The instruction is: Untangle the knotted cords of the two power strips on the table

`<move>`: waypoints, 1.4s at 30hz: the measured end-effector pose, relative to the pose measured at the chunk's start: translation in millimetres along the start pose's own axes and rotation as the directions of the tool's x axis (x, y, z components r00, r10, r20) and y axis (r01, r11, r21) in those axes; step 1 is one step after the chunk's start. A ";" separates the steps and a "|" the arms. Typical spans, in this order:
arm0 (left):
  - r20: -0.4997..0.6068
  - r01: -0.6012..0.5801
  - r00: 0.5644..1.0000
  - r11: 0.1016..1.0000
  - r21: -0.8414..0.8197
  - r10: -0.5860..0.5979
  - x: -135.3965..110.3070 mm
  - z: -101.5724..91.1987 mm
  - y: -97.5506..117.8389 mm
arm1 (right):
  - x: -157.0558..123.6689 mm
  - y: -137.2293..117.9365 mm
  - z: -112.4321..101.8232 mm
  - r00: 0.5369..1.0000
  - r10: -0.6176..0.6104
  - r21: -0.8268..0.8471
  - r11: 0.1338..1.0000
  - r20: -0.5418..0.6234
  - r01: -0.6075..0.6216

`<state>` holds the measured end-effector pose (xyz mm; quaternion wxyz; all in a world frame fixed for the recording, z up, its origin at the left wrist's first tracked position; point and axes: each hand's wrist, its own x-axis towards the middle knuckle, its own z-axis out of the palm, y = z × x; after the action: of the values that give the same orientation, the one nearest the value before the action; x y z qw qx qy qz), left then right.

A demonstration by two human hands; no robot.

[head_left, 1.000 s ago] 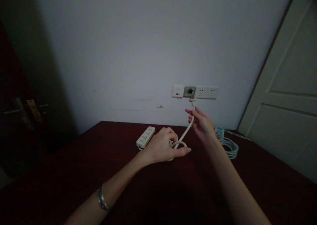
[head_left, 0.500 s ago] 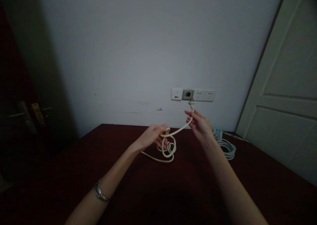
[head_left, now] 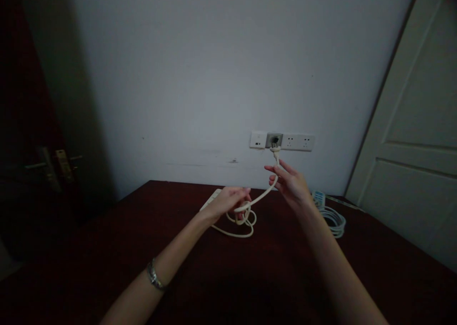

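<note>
My right hand (head_left: 291, 187) pinches a cream power cord (head_left: 264, 195) just below its plug (head_left: 275, 149). The plug points up, its metal pins in front of the wall sockets. My left hand (head_left: 232, 201) is closed at the loose loops of the same cord, low over the table; its fingers are partly hidden by the loops. Behind my left hand lies a white power strip (head_left: 213, 196), mostly covered by the hand and wrist.
On the wall is a row of white sockets (head_left: 298, 143) with a grey-framed one (head_left: 274, 139) among them. A coiled pale cable (head_left: 333, 222) lies on the dark red table (head_left: 200, 287) at right. A white door (head_left: 414, 172) stands at the right, door handles (head_left: 64, 164) at the left.
My left hand has lowered with the cord loops, and the white power strip now shows behind it. My right hand still holds the cord below the plug. The view has shifted slightly.
</note>
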<state>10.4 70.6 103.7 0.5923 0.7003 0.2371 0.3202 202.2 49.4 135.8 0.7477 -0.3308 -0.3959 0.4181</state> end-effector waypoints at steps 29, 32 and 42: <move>0.487 0.113 0.861 0.876 -0.468 0.149 8.7 -3.0 -43.7 | 5.1 6.2 1.5 0.990 0.014 0.318 0.948 -0.137 0.031; 0.455 0.056 0.873 0.891 -0.451 0.175 6.7 -7.7 -42.2 | 3.8 6.5 1.6 0.992 0.002 0.321 0.946 -0.128 0.040; 0.284 -0.212 0.933 0.976 -0.055 0.219 6.1 -3.1 -27.5 | -2.9 6.6 5.7 0.994 0.042 0.201 0.978 0.105 -0.063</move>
<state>13.6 82.1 78.0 0.5900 0.7542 0.0662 0.2805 193.9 50.6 132.2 0.7456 -0.2415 -0.3788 0.4922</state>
